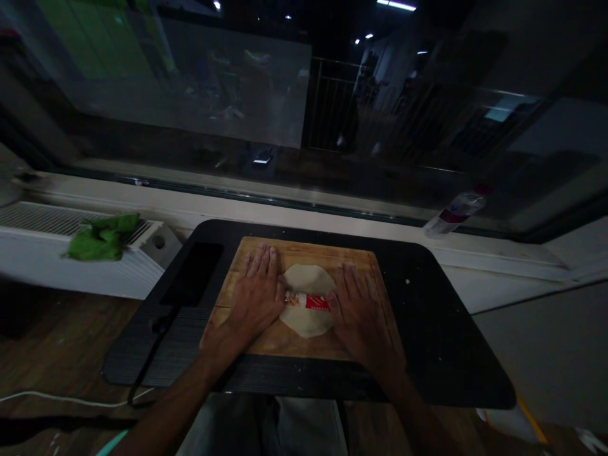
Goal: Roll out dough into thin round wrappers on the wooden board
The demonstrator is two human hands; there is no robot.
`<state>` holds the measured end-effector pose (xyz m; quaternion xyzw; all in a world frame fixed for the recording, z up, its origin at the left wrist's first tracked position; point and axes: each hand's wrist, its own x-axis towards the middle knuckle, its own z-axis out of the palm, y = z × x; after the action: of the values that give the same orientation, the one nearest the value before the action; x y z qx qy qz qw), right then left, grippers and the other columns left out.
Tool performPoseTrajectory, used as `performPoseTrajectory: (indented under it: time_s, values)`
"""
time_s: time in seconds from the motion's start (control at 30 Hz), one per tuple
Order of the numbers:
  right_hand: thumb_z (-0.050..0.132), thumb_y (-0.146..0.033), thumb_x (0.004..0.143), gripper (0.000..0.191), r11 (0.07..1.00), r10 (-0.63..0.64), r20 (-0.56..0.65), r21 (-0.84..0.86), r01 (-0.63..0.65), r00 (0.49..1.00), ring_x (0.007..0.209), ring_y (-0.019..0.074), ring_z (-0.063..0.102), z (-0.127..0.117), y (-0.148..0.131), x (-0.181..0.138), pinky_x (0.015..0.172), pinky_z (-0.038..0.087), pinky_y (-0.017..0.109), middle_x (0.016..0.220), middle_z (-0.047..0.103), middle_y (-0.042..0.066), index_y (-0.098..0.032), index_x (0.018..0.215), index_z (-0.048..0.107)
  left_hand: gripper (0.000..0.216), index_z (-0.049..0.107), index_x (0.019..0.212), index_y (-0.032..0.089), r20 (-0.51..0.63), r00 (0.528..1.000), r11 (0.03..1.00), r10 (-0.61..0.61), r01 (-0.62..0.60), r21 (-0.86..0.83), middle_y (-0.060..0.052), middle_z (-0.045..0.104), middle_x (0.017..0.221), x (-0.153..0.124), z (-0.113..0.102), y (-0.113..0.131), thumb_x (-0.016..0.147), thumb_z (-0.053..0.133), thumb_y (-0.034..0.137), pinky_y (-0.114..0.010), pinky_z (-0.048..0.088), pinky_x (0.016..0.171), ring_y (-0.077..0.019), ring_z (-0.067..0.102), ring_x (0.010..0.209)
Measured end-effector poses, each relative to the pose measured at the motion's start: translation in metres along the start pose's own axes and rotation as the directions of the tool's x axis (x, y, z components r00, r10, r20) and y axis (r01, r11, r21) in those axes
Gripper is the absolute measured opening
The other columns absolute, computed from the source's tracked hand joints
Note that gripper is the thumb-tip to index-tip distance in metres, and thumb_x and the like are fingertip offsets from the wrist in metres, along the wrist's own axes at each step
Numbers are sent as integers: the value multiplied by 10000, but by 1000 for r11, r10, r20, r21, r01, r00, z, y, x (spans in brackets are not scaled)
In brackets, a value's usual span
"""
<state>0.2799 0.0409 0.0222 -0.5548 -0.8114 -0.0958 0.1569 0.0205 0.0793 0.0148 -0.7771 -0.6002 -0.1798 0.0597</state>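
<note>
Find printed bar crosswise on dough disc, between left hand and right hand — long axis from grip to grip, equally near both. Note both grips flat, extended — uncurled.

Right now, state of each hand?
Left hand: open, palm down at one end of the tube.
Right hand: open, palm down at its other end.

Dim and murky here, cold white sparks up top!
A strip light glares at the top edge, smaller spots gleam in the dark window pane; mid-frame the dough shows palest, the black tabletop swallows detail, the bottle at right looks soft, and wide-angle stretch slants the edges.
</note>
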Motion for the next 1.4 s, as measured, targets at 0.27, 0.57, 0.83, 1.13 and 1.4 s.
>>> performPoseTrajectory:
  time_s: [0.27,0.57,0.83,1.13,1.4]
  values:
    - [296,-306,1192,667,1000,-14,75,5,13,997,1699,371,377,20,31,71,1350,322,691,1801,451,187,-193,1842,198,729,318,1751,-19,43,999,1000,3,-2,-15,-258,353,1833,73,4,-1,1081,369,264,-574,257,1427,-348,255,1761]
    - [366,-325,1187,750,999,28,-17,34,-27,999,1655,367,455,0,-3,-3,1298,454,588,1792,447,227,-142,1852,70,787,297,1753,-25,12,999,999,-40,40,-27,-278,362,1823,-7,-9,20,1028,440,246,-604,178,1452,-347,227,1770]
    - [337,-260,1173,656,995,-97,89,-17,98,991,1730,374,307,8,32,65,1369,304,694,1844,382,150,-230,1825,269,804,236,1789,4,84,995,991,-61,70,-116,-264,324,1843,80,7,8,1046,420,252,-643,217,1426,-381,220,1766]
    - [418,-320,1174,795,995,52,18,81,-53,998,1664,389,445,-11,-18,-25,1289,481,602,1813,417,206,-189,1862,41,790,172,1803,27,-39,997,995,-66,63,-77,-257,366,1828,-39,-18,30,1077,397,243,-647,283,1427,-364,236,1762]
    - [434,-342,1152,853,990,137,31,42,-138,990,1666,414,432,-12,-36,-59,1257,500,635,1839,363,202,-183,1860,-15,804,129,1818,50,-40,997,993,-66,62,-105,-250,358,1831,-70,-20,38,1093,413,252,-645,346,1411,-371,266,1752]
